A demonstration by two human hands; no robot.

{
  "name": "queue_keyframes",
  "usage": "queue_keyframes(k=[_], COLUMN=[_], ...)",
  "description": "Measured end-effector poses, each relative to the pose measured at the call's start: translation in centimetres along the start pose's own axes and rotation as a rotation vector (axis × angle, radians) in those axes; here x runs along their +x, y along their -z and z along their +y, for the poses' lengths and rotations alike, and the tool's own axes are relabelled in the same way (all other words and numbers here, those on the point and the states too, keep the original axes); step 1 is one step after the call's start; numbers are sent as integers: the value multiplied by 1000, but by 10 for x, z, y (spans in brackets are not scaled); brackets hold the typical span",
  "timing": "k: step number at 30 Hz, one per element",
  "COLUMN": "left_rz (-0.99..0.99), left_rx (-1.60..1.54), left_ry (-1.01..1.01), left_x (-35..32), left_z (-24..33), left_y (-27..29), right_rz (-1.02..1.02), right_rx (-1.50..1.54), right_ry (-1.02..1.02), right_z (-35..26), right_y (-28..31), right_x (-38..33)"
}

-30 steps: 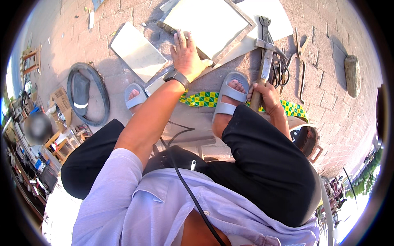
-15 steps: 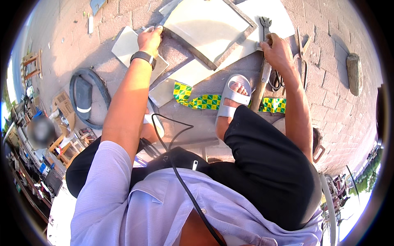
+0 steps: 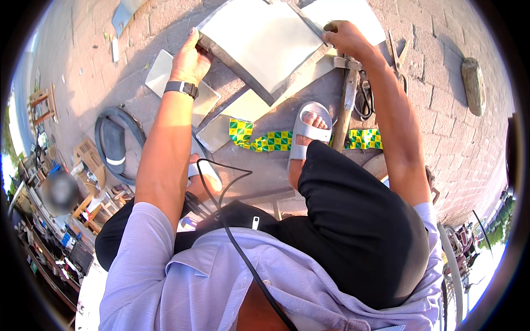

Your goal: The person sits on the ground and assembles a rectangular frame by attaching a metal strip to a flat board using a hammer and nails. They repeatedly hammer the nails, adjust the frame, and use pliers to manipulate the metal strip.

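Both hands grip the same large pale panel (image 3: pixel 265 41), a flat light-grey sheet set in a dark frame. The left hand (image 3: pixel 190 58) is clenched around its near left corner, fingers curled over the dark edge, a dark wristband just below on the wrist. The right hand (image 3: pixel 345 38) is closed on the panel's right edge, fingertips wrapped over the rim. The panel lies tilted between the two hands, out ahead of the person's knees, resting over other pale sheets (image 3: pixel 165 77) stacked on the ground. Beneath everything runs a brick-paved floor (image 3: pixel 441 110) in sunlight, outdoors. A sandalled foot (image 3: pixel 309 129) stands beside a green-and-yellow checkered strip (image 3: pixel 265 140). A long-handled hammer (image 3: pixel 348 110) lies just right of the foot, and a tyre (image 3: pixel 113 143) sits off to the left.
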State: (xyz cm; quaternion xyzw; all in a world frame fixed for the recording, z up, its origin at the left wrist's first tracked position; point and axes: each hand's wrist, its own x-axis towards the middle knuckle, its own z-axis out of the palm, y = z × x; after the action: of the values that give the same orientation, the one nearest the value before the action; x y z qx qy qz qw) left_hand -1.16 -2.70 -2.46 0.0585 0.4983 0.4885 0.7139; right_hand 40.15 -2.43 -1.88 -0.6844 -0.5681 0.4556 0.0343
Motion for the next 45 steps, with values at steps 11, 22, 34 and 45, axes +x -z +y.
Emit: queue_keyframes(k=[11, 22, 34, 45], left_rz=[-311, -34, -317, -621], left_rx=[151, 323, 592, 1020], left_ry=[-253, -555, -469, -383], left_x=[-13, -44, -99, -148], left_z=[29, 35, 34, 46], left_y=[-54, -100, -88, -106], right_rz=[71, -22, 99, -50], right_rx=[53, 427, 719, 65], right_ry=[63, 129, 514, 618], right_z=[-8, -17, -80, -141], right_y=[-13, -24, 26, 56], right_x=[-35, -65, -108, -167])
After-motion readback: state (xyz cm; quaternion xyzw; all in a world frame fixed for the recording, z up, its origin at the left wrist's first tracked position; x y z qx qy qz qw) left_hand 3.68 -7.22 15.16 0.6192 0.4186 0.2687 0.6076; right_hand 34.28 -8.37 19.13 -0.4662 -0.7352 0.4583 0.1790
